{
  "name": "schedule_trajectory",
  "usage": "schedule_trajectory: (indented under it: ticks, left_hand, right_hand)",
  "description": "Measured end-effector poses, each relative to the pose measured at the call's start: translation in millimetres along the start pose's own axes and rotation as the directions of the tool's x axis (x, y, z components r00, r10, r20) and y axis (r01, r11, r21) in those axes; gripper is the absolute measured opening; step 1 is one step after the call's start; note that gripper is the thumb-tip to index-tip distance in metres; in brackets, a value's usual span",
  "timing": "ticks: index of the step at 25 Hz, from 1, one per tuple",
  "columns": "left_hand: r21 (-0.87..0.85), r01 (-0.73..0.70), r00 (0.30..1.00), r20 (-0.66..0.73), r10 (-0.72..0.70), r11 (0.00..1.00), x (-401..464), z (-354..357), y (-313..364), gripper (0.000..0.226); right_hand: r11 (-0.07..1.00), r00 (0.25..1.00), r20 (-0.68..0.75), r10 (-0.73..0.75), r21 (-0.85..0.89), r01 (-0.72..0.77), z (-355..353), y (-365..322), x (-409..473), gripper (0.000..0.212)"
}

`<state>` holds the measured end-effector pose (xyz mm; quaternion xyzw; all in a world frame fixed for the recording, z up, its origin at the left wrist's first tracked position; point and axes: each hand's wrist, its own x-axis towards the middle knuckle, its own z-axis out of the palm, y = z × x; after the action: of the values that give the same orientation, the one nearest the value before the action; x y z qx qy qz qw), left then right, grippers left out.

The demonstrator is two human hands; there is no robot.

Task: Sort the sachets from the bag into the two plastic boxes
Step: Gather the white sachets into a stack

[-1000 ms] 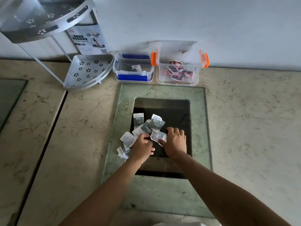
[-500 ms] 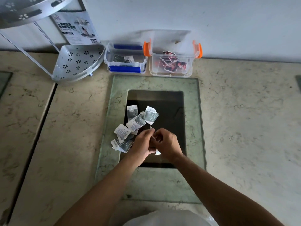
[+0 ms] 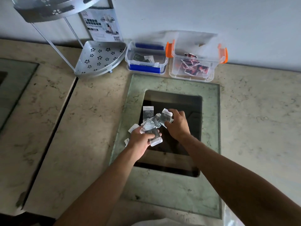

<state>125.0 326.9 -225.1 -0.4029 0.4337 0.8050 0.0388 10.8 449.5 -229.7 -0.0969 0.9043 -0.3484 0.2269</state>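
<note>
1. Since earlier, right hand [image 3: 176,123] is reaching to 12 o'clock, pinching a grey sachet [image 3: 165,117]
2. Left hand [image 3: 143,138] is gripping a sachet bundle [image 3: 154,136]
3. Gathering step; next, carrying them to the blue-clipped box [image 3: 146,60] at 12 o'clock on the worktop [image 3: 260,111]

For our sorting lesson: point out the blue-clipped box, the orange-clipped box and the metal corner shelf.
blue-clipped box [image 3: 144,68]: head view, on its front blue clip.
orange-clipped box [image 3: 223,53]: head view, on its right orange clip.
metal corner shelf [image 3: 97,57]: head view, on its perforated tray.
</note>
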Motion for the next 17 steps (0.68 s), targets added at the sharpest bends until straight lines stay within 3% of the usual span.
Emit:
schedule_trajectory:
  ticks: [2,4,6,8,10,13,17]
  left_hand:
    - [-0.019,-0.007,1.000,-0.011,0.007,1.000,7.4,-4.4,5.5,0.028]
    - [-0.032,0.017,1.000,-0.017,-0.017,0.999,14.2,-7.5,9.6,0.019]
    - [-0.022,0.047,0.999,-0.013,-0.047,0.999,18.8,-8.4,11.2,0.015]
    - [0.005,0.068,0.998,-0.018,-0.068,0.998,20.4,-6.5,12.1,0.022]
    - [0.008,0.073,0.997,-0.027,-0.072,0.997,21.6,-4.1,10.7,0.024]
    - [-0.013,0.072,0.996,-0.056,-0.073,0.997,19.2,0.7,10.8,0.019]
    - [-0.047,0.066,0.993,-0.092,-0.070,0.997,13.1,-1.1,12.2,0.008]
  right_hand:
    - [0.991,0.996,0.092,-0.002,-0.137,0.014,2.7,-0.6,21.2,0.060]
    - [0.984,0.995,0.094,-0.017,-0.175,0.033,4.1,1.9,31.7,0.052]
    - [0.997,0.999,-0.015,-0.033,-0.072,0.032,0.7,7.0,32.7,0.031]
    - [0.997,0.996,-0.073,0.052,0.068,-0.047,-5.9,14.1,29.1,0.022]
    - [0.989,0.994,0.006,0.112,0.095,-0.112,-9.3,20.7,22.3,0.039]
    - [0.998,0.994,0.099,0.047,-0.052,-0.042,-2.7,28.9,14.8,0.068]
    - [0.994,0.999,0.049,-0.015,-0.104,0.020,0.0,24.0,14.4,0.043]
